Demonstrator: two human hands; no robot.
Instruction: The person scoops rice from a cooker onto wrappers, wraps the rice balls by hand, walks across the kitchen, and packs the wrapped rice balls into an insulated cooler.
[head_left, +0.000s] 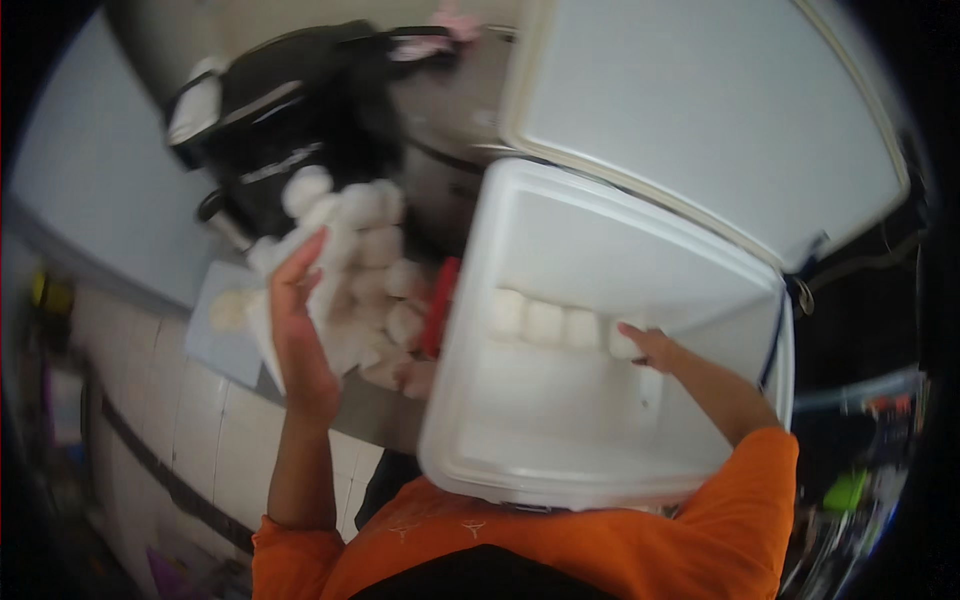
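Note:
A white chest freezer (450, 420) stands open in front of me, with a row of white rounded blocks (545, 322) along its inner far side. My right hand (654, 351) reaches inside and grips one white block (622, 341) at the right end of that row. To the left of the freezer, a pile of similar white rounded pieces (371, 247) is heaped up, blurred by motion. Upright at the pile's left side is my left hand (304, 330), fingers extended and thumb apart; whether it touches the pile is hard to tell.
The raised freezer lid (697, 112) leans back behind the opening. A black bag (300, 112) with straps sits behind the pile. Between pile and freezer is a red object (441, 307). A pale blue board (225, 337) lies at left, above the tiled floor (195, 412).

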